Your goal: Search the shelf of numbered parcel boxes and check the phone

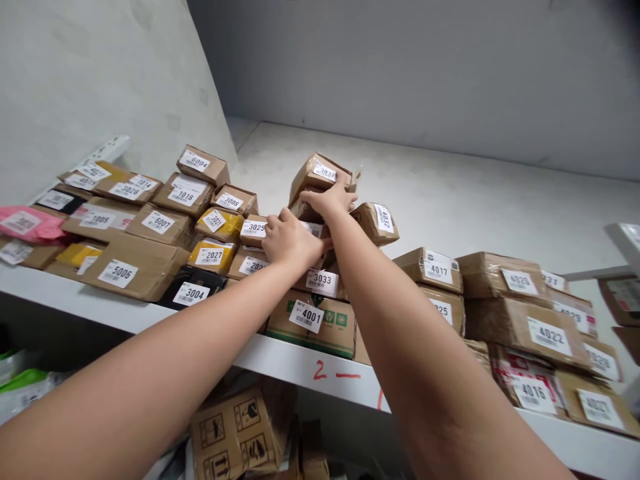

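Both arms reach up to a stack of labelled cardboard boxes on a white shelf. My right hand point(332, 200) is closed against the upper stack, its thumb across a small box and its fingers on the cardboard box labelled 3032 point(315, 172). Just lower and to the left, my left hand point(291, 241) is bent around a cardboard box point(315, 230) whose label is mostly covered. Its fingers lie beside the box labelled 3025 point(253, 229). Below the hands sit box 3033 point(321, 283) and the green-printed box 4001 point(309, 319). Box 4032 point(376, 223) leans at the right of the stack.
More labelled parcels fill the shelf on both sides, including box 5006 point(131, 272) at left and box 4022 point(535, 333) at right. The white shelf edge point(300, 363) carries red writing. A large carton point(233, 433) lies beneath. A wall point(400, 180) stands behind.
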`<state>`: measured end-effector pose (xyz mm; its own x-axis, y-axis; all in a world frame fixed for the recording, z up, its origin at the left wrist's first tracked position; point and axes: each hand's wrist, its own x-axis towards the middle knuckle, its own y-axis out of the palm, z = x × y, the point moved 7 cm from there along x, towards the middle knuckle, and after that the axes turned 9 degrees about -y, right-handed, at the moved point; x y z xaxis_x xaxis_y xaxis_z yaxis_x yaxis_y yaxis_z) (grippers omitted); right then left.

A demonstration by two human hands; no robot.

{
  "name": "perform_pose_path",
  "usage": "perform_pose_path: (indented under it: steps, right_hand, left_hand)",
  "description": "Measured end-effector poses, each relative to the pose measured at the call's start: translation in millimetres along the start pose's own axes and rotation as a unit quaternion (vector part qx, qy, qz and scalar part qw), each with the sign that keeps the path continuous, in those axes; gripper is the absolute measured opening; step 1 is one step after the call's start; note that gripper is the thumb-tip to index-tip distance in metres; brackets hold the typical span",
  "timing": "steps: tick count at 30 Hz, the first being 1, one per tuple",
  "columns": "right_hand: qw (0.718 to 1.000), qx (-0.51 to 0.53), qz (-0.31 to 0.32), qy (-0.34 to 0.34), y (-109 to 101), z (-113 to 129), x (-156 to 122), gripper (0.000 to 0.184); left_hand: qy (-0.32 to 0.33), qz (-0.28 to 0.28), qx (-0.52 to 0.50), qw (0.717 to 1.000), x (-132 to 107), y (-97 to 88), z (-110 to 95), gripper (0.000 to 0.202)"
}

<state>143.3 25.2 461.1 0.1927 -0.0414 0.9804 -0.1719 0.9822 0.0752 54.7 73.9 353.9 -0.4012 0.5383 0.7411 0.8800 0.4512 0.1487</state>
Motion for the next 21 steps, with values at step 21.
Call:
perform_pose_path:
  steps: [21]
  right_hand:
    - [0.996, 0.046, 0.035, -0.068, 0, -9, -6, 0.092]
  left_hand:
    - [0.023, 0.020, -0.102, 0.994, -51, -147.6, 89, 0.068]
